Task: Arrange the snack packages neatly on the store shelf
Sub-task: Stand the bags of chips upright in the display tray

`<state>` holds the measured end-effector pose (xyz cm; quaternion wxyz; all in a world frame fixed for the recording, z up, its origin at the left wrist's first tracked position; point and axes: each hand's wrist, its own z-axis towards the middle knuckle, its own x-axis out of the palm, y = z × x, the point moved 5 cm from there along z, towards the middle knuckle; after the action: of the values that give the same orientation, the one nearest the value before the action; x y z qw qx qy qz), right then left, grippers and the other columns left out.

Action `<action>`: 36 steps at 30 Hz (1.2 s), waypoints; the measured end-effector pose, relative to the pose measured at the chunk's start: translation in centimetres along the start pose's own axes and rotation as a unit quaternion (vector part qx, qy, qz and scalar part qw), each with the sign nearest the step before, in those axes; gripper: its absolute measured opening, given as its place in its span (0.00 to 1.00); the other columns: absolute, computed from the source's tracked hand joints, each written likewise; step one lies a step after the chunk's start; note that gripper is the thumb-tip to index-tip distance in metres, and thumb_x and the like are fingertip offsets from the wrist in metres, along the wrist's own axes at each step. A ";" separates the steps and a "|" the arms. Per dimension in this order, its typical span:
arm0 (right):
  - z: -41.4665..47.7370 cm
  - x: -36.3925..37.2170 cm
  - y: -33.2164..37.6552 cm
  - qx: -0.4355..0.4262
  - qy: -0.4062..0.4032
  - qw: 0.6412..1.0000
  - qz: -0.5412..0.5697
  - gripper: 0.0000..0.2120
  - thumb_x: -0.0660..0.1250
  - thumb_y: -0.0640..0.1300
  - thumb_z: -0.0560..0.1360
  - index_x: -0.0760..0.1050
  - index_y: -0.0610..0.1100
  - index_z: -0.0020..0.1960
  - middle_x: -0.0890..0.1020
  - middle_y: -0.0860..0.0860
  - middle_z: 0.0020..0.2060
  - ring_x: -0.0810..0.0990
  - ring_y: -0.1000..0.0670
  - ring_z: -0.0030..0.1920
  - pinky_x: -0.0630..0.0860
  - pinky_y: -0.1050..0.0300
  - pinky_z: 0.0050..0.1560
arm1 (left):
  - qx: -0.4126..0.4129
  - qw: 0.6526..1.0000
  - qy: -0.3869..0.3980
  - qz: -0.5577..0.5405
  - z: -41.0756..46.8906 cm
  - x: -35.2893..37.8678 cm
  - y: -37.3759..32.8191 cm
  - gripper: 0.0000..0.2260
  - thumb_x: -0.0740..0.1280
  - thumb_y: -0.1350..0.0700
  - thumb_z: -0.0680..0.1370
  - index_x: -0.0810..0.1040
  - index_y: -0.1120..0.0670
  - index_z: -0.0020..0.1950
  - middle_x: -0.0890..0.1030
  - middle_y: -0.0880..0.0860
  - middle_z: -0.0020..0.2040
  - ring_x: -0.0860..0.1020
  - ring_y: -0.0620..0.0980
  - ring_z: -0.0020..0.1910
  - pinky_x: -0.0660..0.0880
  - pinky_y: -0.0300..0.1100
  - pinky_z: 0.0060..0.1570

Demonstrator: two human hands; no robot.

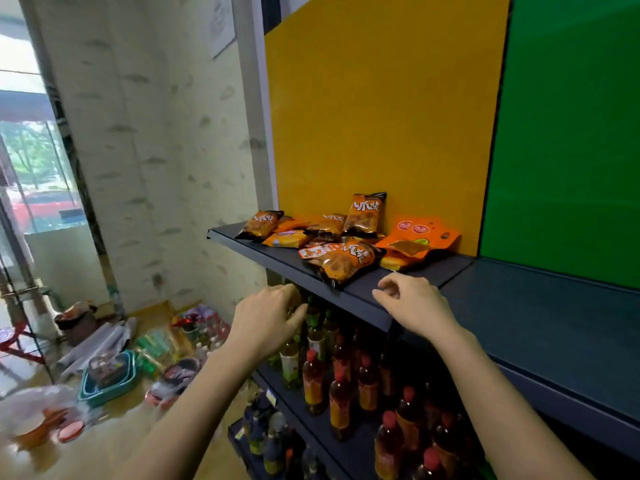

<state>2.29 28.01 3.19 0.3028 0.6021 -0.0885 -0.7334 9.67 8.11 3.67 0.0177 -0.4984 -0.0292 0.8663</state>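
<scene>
Several orange and black snack packages lie in a loose heap on the dark shelf [284,258] against the yellow back panel. One bag [367,216] stands upright at the back. Another bag [346,263] lies flat nearest the front edge. A flat orange pouch [420,239] rests at the right of the heap, and a bag [260,225] lies at the far left. My left hand [266,318] hovers below the shelf's front edge, fingers curled, holding nothing. My right hand [414,303] is over the shelf's front edge just right of the front bag, fingers loosely bent and empty.
The shelf runs on to the right under a green panel [568,133]. Rows of drink bottles [341,386] fill the shelves beneath. On the floor at the left sit teal baskets [110,379], packs of bottles and other goods. A wallpapered wall stands left of the shelf.
</scene>
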 end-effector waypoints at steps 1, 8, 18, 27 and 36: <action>1.0 0.6 0.3 0.016 -0.003 1.000 0.002 0.18 0.60 0.57 0.76 0.73 0.51 0.61 0.80 0.53 0.57 0.76 0.47 0.59 0.73 0.52 0.57 | 0.003 1.000 -0.002 -0.007 1.0 0.5 1.0 0.14 0.57 0.45 0.79 0.75 0.53 0.53 0.80 0.50 0.52 0.78 0.51 0.50 0.74 0.45 0.44; 8.5 5.0 1.4 0.126 -0.016 0.992 0.007 0.34 0.52 0.69 0.74 0.72 0.42 0.62 0.76 0.44 0.61 0.73 0.40 0.62 0.70 0.47 0.59 | 0.028 0.998 -0.012 -0.050 8.9 5.3 6.7 0.13 0.58 0.44 0.78 0.75 0.51 0.55 0.81 0.48 0.53 0.78 0.50 0.53 0.71 0.41 0.42; 14.2 7.7 1.6 0.227 -0.067 0.972 0.002 0.49 0.55 0.76 0.65 0.61 0.40 0.70 0.73 0.44 0.66 0.72 0.41 0.64 0.70 0.47 0.60 | 0.087 0.979 0.014 -0.183 21.1 9.5 8.9 0.14 0.61 0.45 0.78 0.78 0.53 0.54 0.81 0.49 0.51 0.78 0.49 0.50 0.76 0.47 0.48; 17.2 9.3 1.8 0.295 -0.098 0.948 0.067 0.54 0.65 0.76 0.57 0.59 0.41 0.70 0.72 0.47 0.66 0.72 0.43 0.65 0.72 0.45 0.63 | 0.127 0.953 0.027 -0.273 29.1 13.4 8.1 0.13 0.63 0.48 0.77 0.79 0.56 0.53 0.82 0.53 0.51 0.78 0.50 0.47 0.74 0.43 0.45; 17.4 10.0 2.0 0.312 -0.137 0.906 0.251 0.34 0.76 0.59 0.61 0.66 0.50 0.62 0.78 0.54 0.57 0.79 0.51 0.57 0.75 0.50 0.62 | 0.095 0.850 0.186 -0.483 34.3 16.3 5.6 0.24 0.64 0.47 0.77 0.65 0.58 0.69 0.72 0.53 0.63 0.71 0.50 0.59 0.68 0.43 0.53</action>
<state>-14.24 16.84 0.41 0.2588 0.5171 -0.5016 -0.6434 -28.17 2.38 6.45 0.4866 -0.5692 -0.1799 0.6378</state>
